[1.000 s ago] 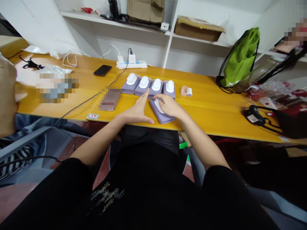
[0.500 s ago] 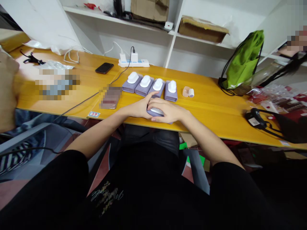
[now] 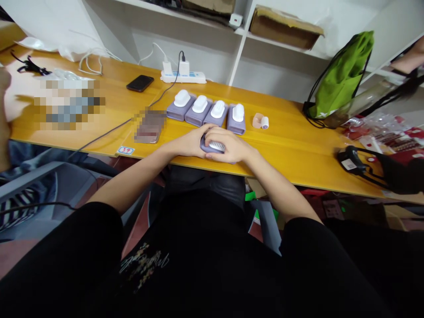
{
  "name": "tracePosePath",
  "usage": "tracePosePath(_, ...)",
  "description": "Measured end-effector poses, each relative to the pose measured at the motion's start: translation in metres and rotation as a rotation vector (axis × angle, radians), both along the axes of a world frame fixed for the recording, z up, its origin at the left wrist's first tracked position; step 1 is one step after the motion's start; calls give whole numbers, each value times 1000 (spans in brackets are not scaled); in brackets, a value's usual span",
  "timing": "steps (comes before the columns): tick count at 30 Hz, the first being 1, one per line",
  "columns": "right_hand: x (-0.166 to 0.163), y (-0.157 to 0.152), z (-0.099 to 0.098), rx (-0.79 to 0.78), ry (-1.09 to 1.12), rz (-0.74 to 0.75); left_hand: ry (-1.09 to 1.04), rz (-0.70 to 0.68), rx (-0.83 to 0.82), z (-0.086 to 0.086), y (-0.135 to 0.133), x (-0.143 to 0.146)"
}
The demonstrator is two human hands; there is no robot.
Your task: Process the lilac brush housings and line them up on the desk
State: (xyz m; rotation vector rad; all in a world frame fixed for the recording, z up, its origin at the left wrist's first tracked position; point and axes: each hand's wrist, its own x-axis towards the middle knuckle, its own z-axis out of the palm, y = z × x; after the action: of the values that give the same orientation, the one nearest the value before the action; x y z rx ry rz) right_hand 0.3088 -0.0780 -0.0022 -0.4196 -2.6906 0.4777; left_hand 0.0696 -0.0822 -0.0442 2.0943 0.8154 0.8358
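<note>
Close to the table's front edge, my left hand [image 3: 191, 143] curls around the left side of a purple block [image 3: 206, 147], which may be folded cloth or a box. My right hand [image 3: 232, 146] covers its right side and closes over a white brush [image 3: 217, 145] with short bristles lying on top. The hands touch each other, and fingers hide most of the block. Just beyond them is a row of several similar purple blocks [image 3: 236, 126], each with a white piece [image 3: 217, 109] on top.
A small peach-and-white item [image 3: 264, 122] lies right of the row. Left are a phone-like slab [image 3: 149, 132], a black phone [image 3: 140, 83] and a cable. A power strip [image 3: 183, 77] sits behind. Further right are a green bag [image 3: 344, 79] and a black strapped device [image 3: 351, 161].
The view has shifted slightly, so the table things sit a little higher in the picture. Both hands stay around the purple block and brush, with only a small shift of the fingers.
</note>
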Motion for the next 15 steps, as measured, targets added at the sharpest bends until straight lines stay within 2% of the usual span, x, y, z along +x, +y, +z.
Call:
tracePosePath(5,9,-3,6,-51,5,-37,18,-3,0,3,-3,-1)
tracePosePath(12,37,-12,14,-19,-99,-384,22,28,5,-4,-4,-4)
tracePosePath(15,37,-18,16,-20,-121,-404,27,41,9,-6,-3,-4)
